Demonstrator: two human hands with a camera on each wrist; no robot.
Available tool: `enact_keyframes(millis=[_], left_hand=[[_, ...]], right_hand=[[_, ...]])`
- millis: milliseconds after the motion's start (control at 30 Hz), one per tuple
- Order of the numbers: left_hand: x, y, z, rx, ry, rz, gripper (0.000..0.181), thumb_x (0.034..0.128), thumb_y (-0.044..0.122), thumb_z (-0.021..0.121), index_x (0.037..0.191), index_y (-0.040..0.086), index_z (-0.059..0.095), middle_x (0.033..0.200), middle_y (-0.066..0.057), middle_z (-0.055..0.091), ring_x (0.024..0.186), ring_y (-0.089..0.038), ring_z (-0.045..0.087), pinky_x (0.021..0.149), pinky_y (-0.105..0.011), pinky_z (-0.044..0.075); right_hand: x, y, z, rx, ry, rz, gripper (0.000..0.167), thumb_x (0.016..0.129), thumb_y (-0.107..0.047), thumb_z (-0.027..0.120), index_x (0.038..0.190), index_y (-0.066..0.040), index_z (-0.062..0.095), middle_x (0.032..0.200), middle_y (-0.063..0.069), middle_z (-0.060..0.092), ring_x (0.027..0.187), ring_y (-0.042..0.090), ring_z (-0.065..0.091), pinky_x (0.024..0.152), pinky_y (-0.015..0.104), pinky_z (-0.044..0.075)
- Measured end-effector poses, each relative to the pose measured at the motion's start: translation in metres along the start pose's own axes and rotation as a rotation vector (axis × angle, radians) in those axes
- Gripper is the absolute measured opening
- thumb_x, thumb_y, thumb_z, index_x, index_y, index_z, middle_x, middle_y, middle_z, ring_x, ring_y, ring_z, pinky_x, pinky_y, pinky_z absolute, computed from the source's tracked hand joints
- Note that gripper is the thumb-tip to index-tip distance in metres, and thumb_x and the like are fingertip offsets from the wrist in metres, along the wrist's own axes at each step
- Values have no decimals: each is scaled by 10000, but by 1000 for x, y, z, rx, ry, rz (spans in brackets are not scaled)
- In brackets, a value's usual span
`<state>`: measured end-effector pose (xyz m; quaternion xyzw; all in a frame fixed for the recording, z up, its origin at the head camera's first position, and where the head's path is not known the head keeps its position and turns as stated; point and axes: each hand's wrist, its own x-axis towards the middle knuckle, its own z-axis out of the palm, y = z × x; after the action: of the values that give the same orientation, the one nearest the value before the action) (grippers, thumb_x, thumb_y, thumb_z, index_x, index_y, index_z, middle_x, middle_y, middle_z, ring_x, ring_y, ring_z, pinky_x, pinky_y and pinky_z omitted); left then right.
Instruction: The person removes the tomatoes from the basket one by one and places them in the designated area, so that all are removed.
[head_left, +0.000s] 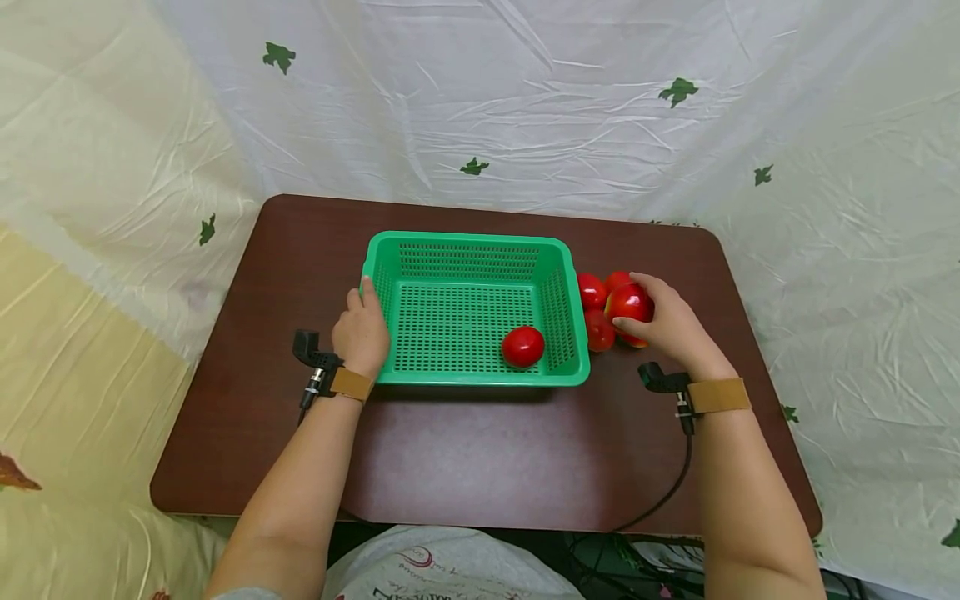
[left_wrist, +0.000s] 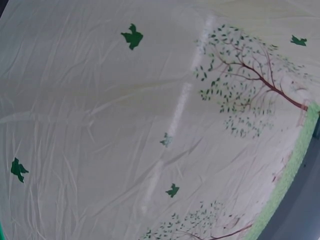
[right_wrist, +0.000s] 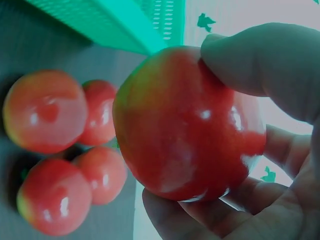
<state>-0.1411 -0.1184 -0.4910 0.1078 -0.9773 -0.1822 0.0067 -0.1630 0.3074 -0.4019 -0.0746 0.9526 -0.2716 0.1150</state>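
Note:
In the head view a green plastic basket (head_left: 480, 379) stands on the brown table, with one glossy red apple (head_left: 522, 347) in its front right part. My left hand (head_left: 362, 333) rests against the basket's left rim, its visible fingers straight; the thumb is hidden. Beyond the basket's right side, my right hand (head_left: 666, 323) holds another red apple (right_wrist: 185, 125) between thumb and fingers. The right wrist view shows this apple close up, raised above several other red apples (right_wrist: 55, 195) grouped on the table. The left wrist view shows neither the hand nor the basket's body.
The brown table (head_left: 480, 450) has rounded corners. Whitish cloth (head_left: 480, 100) with leaf prints hangs behind and beside it. A black cable (head_left: 667, 492) runs from the right wrist camera over the table's front edge.

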Motion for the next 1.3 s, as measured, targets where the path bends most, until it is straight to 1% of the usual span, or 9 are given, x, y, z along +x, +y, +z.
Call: enact_keyframes(millis=[167,400,500,700,933,1067,1200,1300], left_hand=[[0,0,-1,4,-4,-2,683,1011,-8,458,1616,75,154,1499,-269,401,719,-352,554,594,-433,465],[-2,1,-3,1,-21,-6,685,1018,-11,441,1620,78,126,1506,-267,391,738,-350,553,598,-421,457],[-2,1,-2,-4,-18,-7,682,1018,-13,440,1619,77,130,1509,-267,390,735,-352,553,596,-422,456],[-2,1,-2,-5,-13,-7,677,1019,-11,441,1618,78,140,1510,-263,392,733,-352,554,601,-428,462],[-2,1,-1,-3,-9,-7,681,1017,-10,447,1618,81,141,1507,-265,394,748,-360,563,612,-437,473],[-2,1,-1,-3,-8,-7,676,1020,-11,441,1618,80,140,1502,-266,396,748,-360,563,613,-438,476],[-2,1,-1,3,-6,-8,671,1022,-13,436,1618,82,142,1499,-266,402,734,-351,555,610,-432,471],[-1,1,-1,6,-3,-11,669,1022,-12,436,1618,82,147,1496,-264,406,728,-348,553,609,-431,470]], right_hand=[[-10,11,10,29,23,40,796,920,-246,711,1510,62,274,1470,309,383,1284,480,418,1028,672,433],[-18,23,25,52,34,15,704,910,-187,714,1445,102,359,1403,319,436,1244,475,442,993,657,467],[-19,26,32,52,33,16,706,902,-182,719,1438,113,366,1405,327,436,1248,481,439,987,657,473],[-18,29,43,48,25,10,720,893,-166,726,1442,121,358,1411,338,434,1253,489,433,1000,663,461],[-18,31,54,69,27,19,715,888,-180,740,1424,110,368,1359,323,467,1223,470,455,1002,645,466],[-19,34,61,62,31,18,689,879,-176,744,1395,116,393,1329,322,470,1209,469,447,978,637,479],[-21,35,68,39,37,49,706,861,-187,757,1386,114,393,1332,332,431,1233,480,391,932,642,506],[-22,36,73,35,33,77,730,858,-205,759,1397,111,381,1346,338,411,1248,484,371,923,642,514]])
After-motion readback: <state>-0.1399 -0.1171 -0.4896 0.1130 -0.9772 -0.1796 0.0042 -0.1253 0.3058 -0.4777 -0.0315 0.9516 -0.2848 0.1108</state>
